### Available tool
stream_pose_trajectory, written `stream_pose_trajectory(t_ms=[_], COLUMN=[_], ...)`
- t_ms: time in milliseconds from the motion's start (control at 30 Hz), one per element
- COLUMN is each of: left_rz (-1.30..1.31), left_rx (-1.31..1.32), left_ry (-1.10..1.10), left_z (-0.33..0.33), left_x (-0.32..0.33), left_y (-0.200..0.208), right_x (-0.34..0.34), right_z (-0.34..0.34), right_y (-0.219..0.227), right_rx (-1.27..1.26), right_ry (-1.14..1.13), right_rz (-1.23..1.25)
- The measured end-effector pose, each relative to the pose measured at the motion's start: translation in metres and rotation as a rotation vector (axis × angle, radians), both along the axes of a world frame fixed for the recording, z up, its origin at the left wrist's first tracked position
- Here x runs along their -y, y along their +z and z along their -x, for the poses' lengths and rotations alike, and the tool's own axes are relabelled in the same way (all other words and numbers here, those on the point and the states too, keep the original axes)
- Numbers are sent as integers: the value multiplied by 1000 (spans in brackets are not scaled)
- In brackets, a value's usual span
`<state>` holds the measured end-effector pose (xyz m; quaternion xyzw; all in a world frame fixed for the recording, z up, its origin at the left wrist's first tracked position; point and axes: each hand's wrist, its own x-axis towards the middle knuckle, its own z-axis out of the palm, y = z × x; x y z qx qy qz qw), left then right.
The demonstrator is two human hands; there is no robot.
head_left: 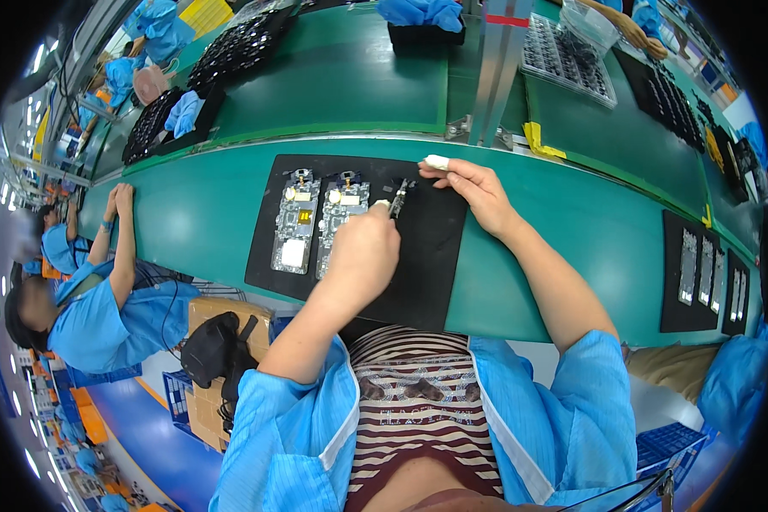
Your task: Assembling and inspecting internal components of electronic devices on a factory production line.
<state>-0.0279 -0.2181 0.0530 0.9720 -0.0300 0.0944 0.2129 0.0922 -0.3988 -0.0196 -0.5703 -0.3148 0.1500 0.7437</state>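
My left hand [365,258] is closed on a narrow circuit board [398,201], which stands tilted on its edge over the black mat [431,256]. Its fingertips partly cover the board. To the right, my right hand [478,192] hovers by the mat's upper right corner. A white finger cot [436,161] covers its outstretched index finger, and I see nothing held in it. Two more circuit boards lie on the mat's left side: one board [296,224] in full view, the other board [343,205] partly behind my left hand.
A green bench [529,256] carries the mat. Behind it stands a metal post [497,77] beside a clear tray [563,64] of small parts. Boards lie on another black mat [678,320] at right. At left a co-worker's arms [119,230] rest on the bench.
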Motion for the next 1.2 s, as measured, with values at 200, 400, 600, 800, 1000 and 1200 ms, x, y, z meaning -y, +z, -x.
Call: stream_pose_trajectory(t_ms=[200,400,600,800,1000,1200], left_rz=[802,1001,1107,1061,1013,958], left_rx=[-266,-340,-346,-371,-318,-286], left_ry=[-39,-9,-42,-27,4,-14], left_z=[7,10,11,12,11,14], left_x=[-19,-17,-11,-19,-13,-14], left_y=[-35,-37,-26,-35,-31,-36], right_x=[6,7,8,10,12,12], right_z=[-6,-2,0,-3,-5,-5], right_y=[8,21,20,24,22,19], right_rx=[-479,-695,-717,-711,-715,-724], right_ry=[269,409,491,466,509,490], right_rz=[8,110,106,41,-5,18])
